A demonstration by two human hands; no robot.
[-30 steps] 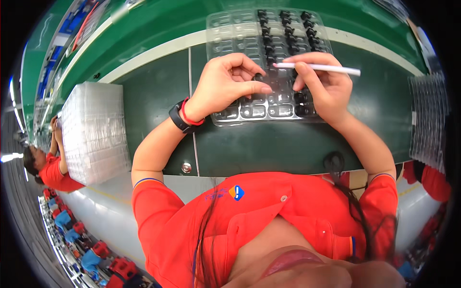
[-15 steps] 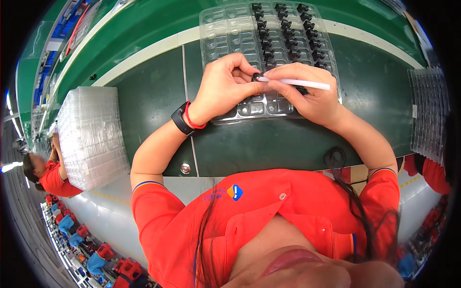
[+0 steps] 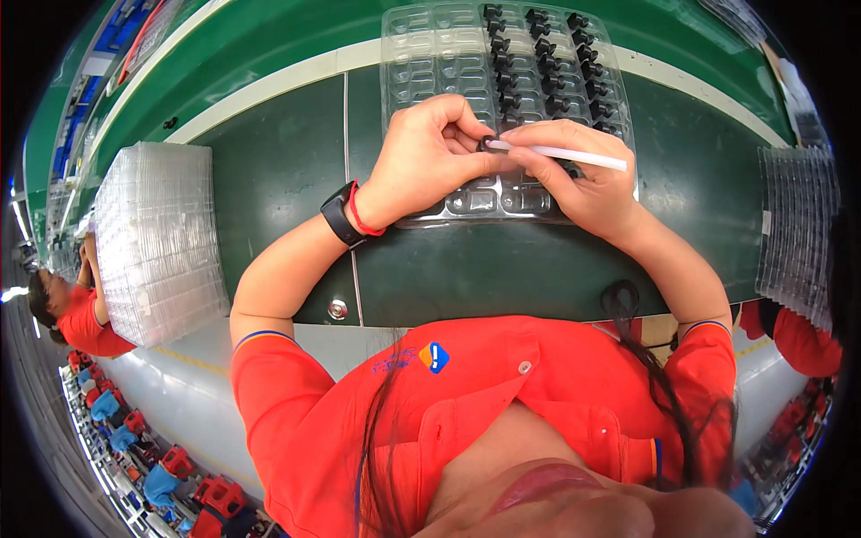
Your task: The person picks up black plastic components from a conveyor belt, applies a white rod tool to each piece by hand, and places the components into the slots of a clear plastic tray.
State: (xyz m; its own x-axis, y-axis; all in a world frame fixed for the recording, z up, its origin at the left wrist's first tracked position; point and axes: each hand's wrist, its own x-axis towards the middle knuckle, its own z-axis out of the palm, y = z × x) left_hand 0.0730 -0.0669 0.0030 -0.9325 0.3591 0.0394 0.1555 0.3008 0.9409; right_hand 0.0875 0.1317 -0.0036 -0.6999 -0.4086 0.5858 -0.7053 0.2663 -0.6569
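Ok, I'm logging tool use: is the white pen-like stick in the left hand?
No, the right hand grips the white pen-like stick, while the left hand holds a small black part.

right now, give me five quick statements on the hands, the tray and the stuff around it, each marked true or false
1. The right hand holds a white stick. True.
2. The left hand is empty. False: it pinches a small black part.
3. The other black parts sit along the left edge of the clear tray. False: they sit in lines toward its right.
4. A black band is on the left wrist. True.
5. A clear plastic stack shows only on the right. False: one shows on the left too.
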